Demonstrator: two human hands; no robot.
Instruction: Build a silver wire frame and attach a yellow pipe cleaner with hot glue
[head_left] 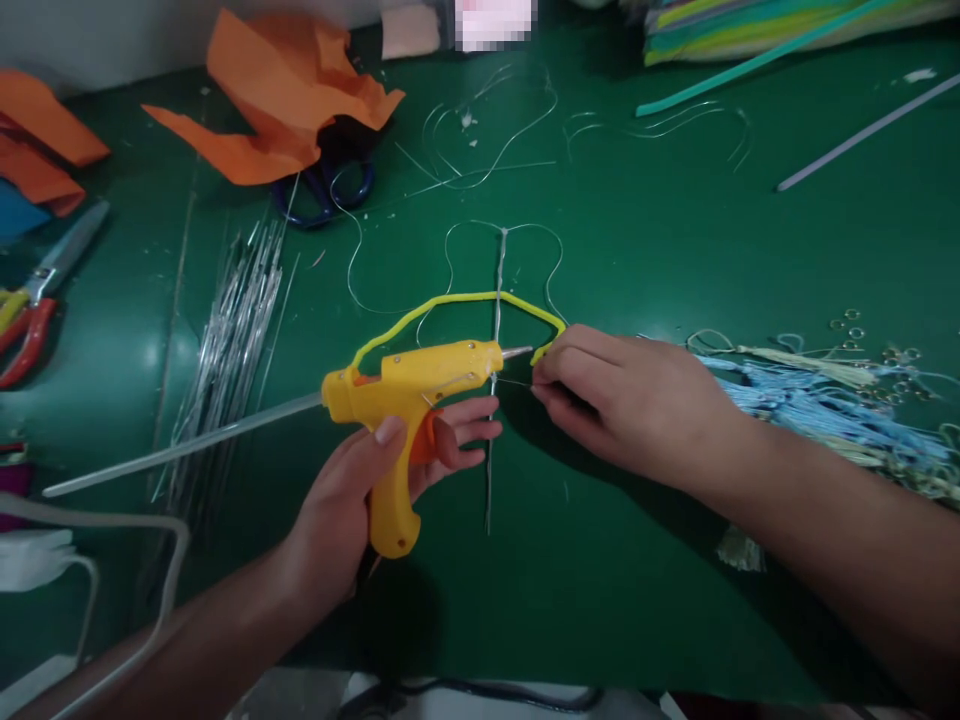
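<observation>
My left hand grips the handle of a yellow glue gun, a finger over its orange trigger; a clear glue stick pokes out of its back to the left. The nozzle points right, almost touching my right hand. That hand is closed in a pinch on the end of a yellow pipe cleaner, which arches over a thin wire frame lying on the green table.
Clear glue sticks lie in a heap on the left, with red-handled pliers beyond them. Orange paper covers blue scissors at the back. Light blue tassels and small rings lie right. Coloured strips are stacked far right.
</observation>
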